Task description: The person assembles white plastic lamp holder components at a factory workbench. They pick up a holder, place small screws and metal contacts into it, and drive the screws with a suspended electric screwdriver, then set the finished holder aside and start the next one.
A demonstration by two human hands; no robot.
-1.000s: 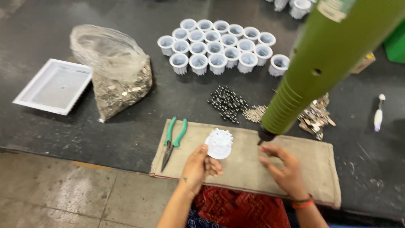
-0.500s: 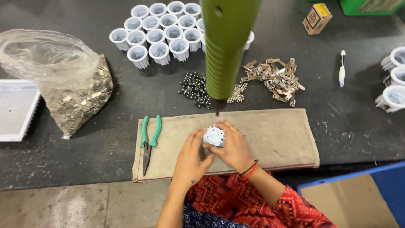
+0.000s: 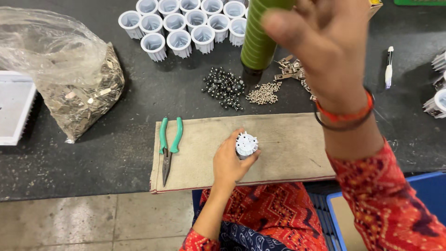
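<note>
Fingers of my left hand (image 3: 230, 162) are wrapped round a small white plastic housing (image 3: 246, 144), clamped on it from the side with the thumb under its lower edge. The housing sits over the tan cloth mat (image 3: 288, 139), about in the mat's middle, and its toothed open end faces up toward me, so its short axis runs roughly upright off the mat; whether its base touches the cloth I cannot tell.

My right hand (image 3: 325, 51) is raised high, close to my eyes and blurred, fingers loosely spread and holding nothing. An orange and dark bangle (image 3: 346, 116) rings its wrist.

Green-handled pliers (image 3: 168, 146) lie on the left part of the mat, well apart from the housing, with their long axis running away from me and the nose toward me.

Beyond the mat on the dark worktop (image 3: 93, 158) lie a heap of small dark beads (image 3: 224, 87), a smaller heap of pale screws (image 3: 264, 94) and some metal clips (image 3: 290, 69). A green ribbed cylinder (image 3: 260, 37) stands behind the beads. Rows of white cups (image 3: 186, 25) stand further back, and a clear bag of metal bits (image 3: 69, 88) slumps at the left beside a white tray (image 3: 14, 111). A white pen (image 3: 389, 67) lies on the right.
</note>
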